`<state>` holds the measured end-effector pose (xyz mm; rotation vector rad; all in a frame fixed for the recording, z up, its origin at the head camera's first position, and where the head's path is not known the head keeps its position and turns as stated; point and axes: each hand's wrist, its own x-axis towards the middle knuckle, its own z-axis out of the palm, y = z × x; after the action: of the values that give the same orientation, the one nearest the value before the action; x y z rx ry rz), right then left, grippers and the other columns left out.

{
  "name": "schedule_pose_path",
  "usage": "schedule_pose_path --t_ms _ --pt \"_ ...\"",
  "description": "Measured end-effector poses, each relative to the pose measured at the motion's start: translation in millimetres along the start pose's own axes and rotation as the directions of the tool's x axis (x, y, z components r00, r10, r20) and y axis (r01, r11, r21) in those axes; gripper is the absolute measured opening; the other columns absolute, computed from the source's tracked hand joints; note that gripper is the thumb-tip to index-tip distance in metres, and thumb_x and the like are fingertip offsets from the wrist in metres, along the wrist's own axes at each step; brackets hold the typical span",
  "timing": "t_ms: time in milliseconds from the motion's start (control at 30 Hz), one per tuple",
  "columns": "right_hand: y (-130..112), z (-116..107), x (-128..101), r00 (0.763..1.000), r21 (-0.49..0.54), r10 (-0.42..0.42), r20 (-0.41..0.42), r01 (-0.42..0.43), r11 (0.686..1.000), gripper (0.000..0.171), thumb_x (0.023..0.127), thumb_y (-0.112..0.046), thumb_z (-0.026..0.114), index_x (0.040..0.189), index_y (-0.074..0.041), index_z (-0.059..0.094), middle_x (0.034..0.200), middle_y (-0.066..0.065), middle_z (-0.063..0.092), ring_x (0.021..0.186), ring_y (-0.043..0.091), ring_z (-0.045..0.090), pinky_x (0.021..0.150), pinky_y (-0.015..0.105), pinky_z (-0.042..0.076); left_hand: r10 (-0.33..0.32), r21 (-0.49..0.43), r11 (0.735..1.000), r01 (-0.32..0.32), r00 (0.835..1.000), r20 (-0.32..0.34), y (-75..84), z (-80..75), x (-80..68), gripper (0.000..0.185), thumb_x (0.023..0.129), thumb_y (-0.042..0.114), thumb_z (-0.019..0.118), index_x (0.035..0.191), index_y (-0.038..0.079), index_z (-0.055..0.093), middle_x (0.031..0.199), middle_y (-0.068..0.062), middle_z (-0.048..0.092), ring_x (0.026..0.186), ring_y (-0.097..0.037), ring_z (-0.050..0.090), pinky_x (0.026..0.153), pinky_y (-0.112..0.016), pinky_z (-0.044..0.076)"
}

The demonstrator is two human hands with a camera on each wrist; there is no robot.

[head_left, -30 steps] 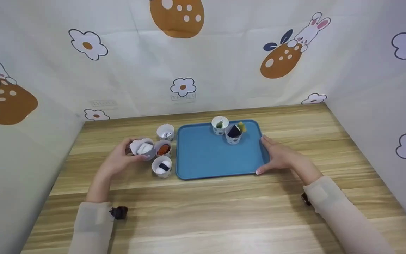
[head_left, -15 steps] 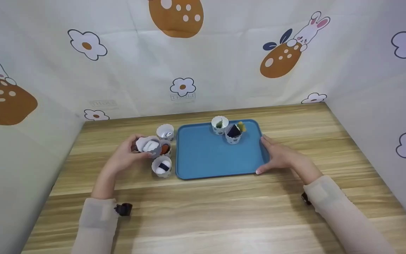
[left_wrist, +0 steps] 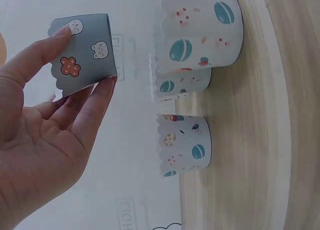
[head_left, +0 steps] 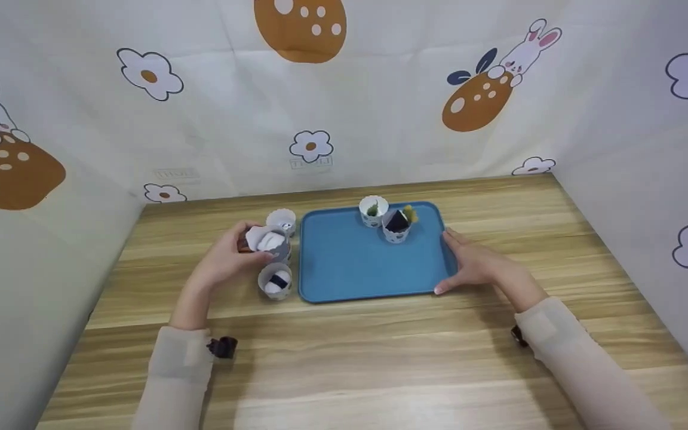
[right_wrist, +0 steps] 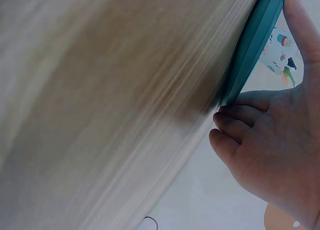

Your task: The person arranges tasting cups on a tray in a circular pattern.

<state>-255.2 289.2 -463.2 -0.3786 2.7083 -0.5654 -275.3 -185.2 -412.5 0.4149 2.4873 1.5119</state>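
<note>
Now we are carrying a filled paper cup from the group on the bench toward the blue tray.

On the left, our left hand [head_left: 224, 263] pinches the grey paper cup [head_left: 269, 242] between thumb and fingers; in the left wrist view the cup [left_wrist: 85, 52] is held clear of the bench [head_left: 344, 358], above the other cups. It holds something white. Three more cups stay on the bench left of the tray: one at the back [head_left: 281, 220], one largely hidden under the lifted cup, and one in front [head_left: 275, 280] with a white and dark piece. Moving right, the blue tray [head_left: 350, 263] already carries two cups [head_left: 386, 218] at its far edge. Our right hand [head_left: 475, 266] curls round the tray's right rim, steadying it. We judge the next move calls for keeping the cup upright, crossing the rim, and setting it down on bare tray beside the two.
</note>
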Motion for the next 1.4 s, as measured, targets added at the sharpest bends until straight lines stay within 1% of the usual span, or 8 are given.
schedule_pose_path --t_ms 133,300,500,633,900,1067,1233,1400 --pt "0.2 -0.4 -1.4 1.000 -0.003 0.002 -0.001 -0.002 1.000 0.135 0.068 -0.065 0.082 0.157 0.005 0.008 0.166 0.025 0.004 0.152 0.046 0.013 0.123 0.057 0.019 0.004 -0.003 1.000 -0.004 1.000 0.012 1.5 6.1 4.4 0.058 0.086 0.003 0.072 0.136 -0.008 0.044 0.131 -0.029 0.054 0.119 -0.034 0.058 0.092 -0.017 0.048" --pt "0.2 -0.1 -1.4 1.000 -0.009 -0.007 -0.007 0.007 1.000 0.135 0.068 -0.065 0.081 0.157 0.006 0.009 0.165 0.026 0.005 0.151 0.047 0.014 0.122 0.058 0.019 -0.013 0.014 1.000 0.012 1.000 0.014 6.1 14.6 9.1 0.057 0.086 0.005 0.073 0.135 -0.005 0.046 0.131 -0.027 0.056 0.122 -0.034 0.057 0.096 -0.025 0.050" --pt "0.7 0.1 -1.2 1.000 -0.026 -0.008 -0.015 0.008 1.000 0.135 0.067 -0.066 0.082 0.156 0.007 0.011 0.165 0.027 0.007 0.151 0.047 0.015 0.122 0.058 0.020 -0.013 -0.021 1.000 0.014 0.999 0.050 12.4 24.5 15.7 0.059 0.087 0.007 0.073 0.137 -0.003 0.044 0.133 -0.025 0.053 0.122 -0.034 0.057 0.092 -0.027 0.053" --pt "0.8 0.3 -0.9 1.000 -0.031 -0.013 -0.016 0.012 0.999 0.135 0.067 -0.066 0.082 0.156 0.007 0.011 0.165 0.027 0.007 0.151 0.047 0.015 0.122 0.057 0.020 -0.028 -0.031 0.999 0.030 0.997 0.066 17.8 30.7 19.8 0.061 0.086 0.010 0.076 0.138 0.000 0.045 0.132 -0.022 0.053 0.121 -0.032 0.056 0.091 -0.028 0.054" --pt "-0.1 1.2 0.7 1.000 0.000 -0.022 -0.010 0.022 1.000 0.133 0.068 -0.062 0.083 0.155 0.009 0.011 0.164 0.029 0.008 0.151 0.047 0.014 0.123 0.057 0.019 0.034 0.024 0.999 -0.036 0.996 0.080 29.1 46.9 30.1 0.056 0.085 0.011 0.078 0.133 0.000 0.050 0.125 -0.019 0.057 0.116 -0.030 0.059 0.097 -0.038 0.050" --pt "0.9 1.2 0.0 1.000 -0.008 -0.018 -0.007 0.018 1.000 0.134 0.068 -0.064 0.082 0.156 0.008 0.010 0.164 0.028 0.006 0.152 0.046 0.013 0.123 0.056 0.018 0.022 0.012 1.000 -0.023 0.996 0.091 33.7 57.5 37.6 0.057 0.084 0.014 0.079 0.132 0.003 0.052 0.128 -0.018 0.056 0.122 -0.031 0.057 0.099 -0.041 0.050" --pt "1.0 1.1 0.7 1.000 -0.015 -0.027 -0.012 0.027 1.000 0.133 0.068 -0.064 0.082 0.155 0.009 0.012 0.164 0.029 0.008 0.151 0.047 0.014 0.123 0.057 0.018 0.038 0.050 0.998 -0.042 0.996 0.086 38.2 69.3 45.1 0.057 0.083 0.016 0.080 0.132 0.004 0.053 0.130 -0.018 0.056 0.124 -0.033 0.056 0.102 -0.045 0.049" --pt "0.8 1.7 1.0 1.000 -0.011 -0.026 -0.014 0.026 1.000 0.133 0.068 -0.064 0.082 0.156 0.008 0.012 0.164 0.028 0.007 0.151 0.047 0.014 0.123 0.057 0.018 0.048 0.054 0.997 -0.053 0.994 0.102 42.4 81.6 52.3 0.058 0.083 0.015 0.080 0.133 0.004 0.052 0.132 -0.017 0.056 0.125 -0.033 0.055 0.104 -0.047 0.047"
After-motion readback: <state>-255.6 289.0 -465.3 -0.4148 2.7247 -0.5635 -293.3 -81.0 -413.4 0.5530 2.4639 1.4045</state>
